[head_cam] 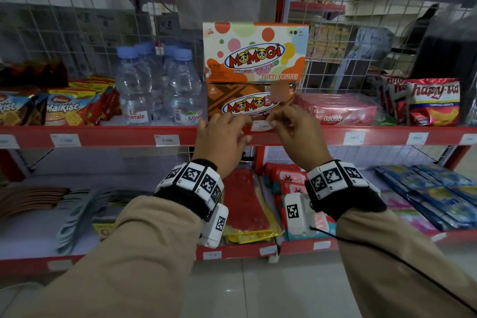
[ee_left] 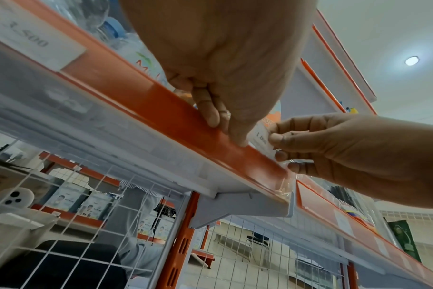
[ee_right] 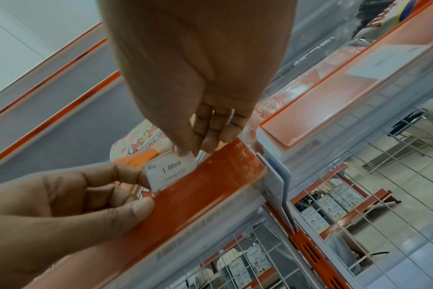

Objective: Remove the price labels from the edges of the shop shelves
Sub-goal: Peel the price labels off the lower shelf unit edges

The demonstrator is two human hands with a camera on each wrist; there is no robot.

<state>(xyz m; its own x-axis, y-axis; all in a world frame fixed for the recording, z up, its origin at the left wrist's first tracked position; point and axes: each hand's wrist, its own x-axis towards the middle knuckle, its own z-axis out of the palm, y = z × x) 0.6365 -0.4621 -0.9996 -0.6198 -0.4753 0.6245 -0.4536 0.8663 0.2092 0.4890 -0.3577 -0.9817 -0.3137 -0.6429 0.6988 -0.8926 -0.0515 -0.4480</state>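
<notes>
A white price label [head_cam: 263,126] printed 1.000 sticks halfway up out of the red shelf-edge strip [head_cam: 116,135], below the Momogi boxes. My right hand [head_cam: 274,121] pinches the label's [ee_right: 171,172] upper right corner between thumb and fingers. My left hand [head_cam: 238,128] grips the strip just left of it. Its thumb [ee_right: 139,207] presses the strip's [ee_right: 210,187] front, and its index fingertip touches the label's left edge. From the left wrist view, the label [ee_left: 260,136] shows between both hands above the strip [ee_left: 161,105].
More price labels sit in the same strip, at left [head_cam: 167,140] and right [head_cam: 354,138]. Water bottles [head_cam: 154,85], stacked Momogi boxes [head_cam: 254,51] and snack packets fill the shelf. A lower shelf [head_cam: 232,252] holds packets. A black cable [head_cam: 387,258] hangs from my right wrist.
</notes>
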